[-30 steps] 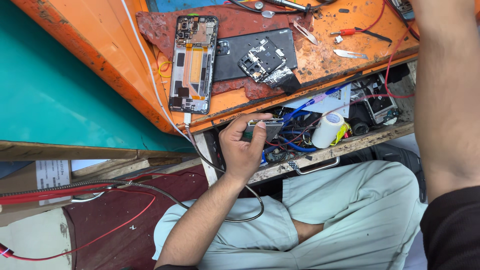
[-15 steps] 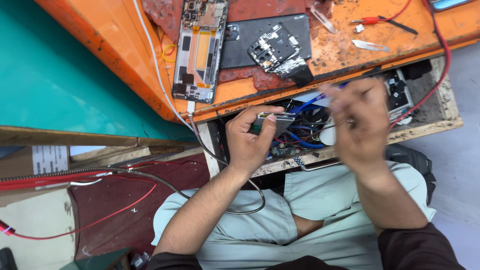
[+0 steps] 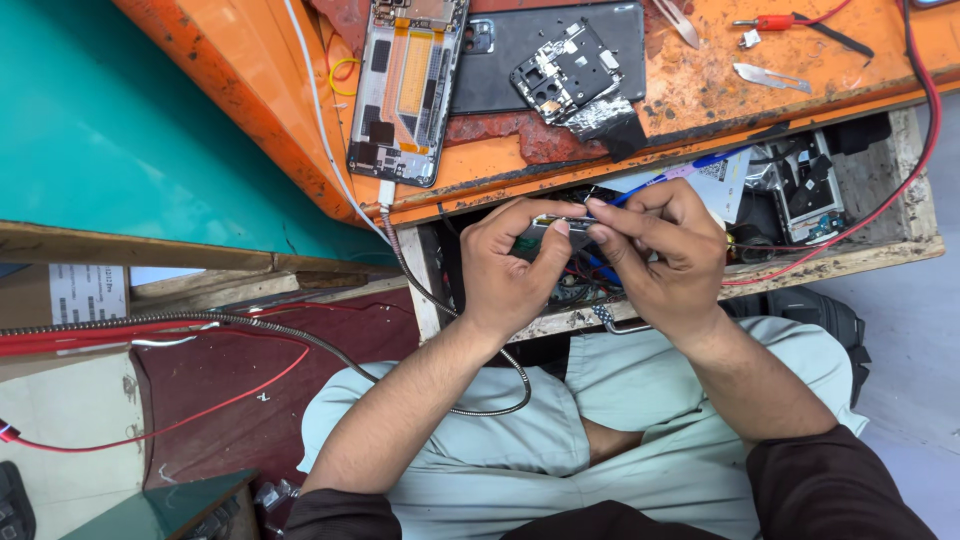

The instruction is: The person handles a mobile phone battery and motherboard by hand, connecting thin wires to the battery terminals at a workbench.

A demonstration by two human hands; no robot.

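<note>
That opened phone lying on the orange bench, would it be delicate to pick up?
Probably. The opened phone lies with its back off, boards and a flat orange ribbon exposed, so fingers could snag them. It looks thin and flat, likely light. A white cable seems to plug in at its bottom end and might tug it when lifted.

Head camera looks steeply down, close, over lap and orange workbench [image 3: 700, 95].
</note>
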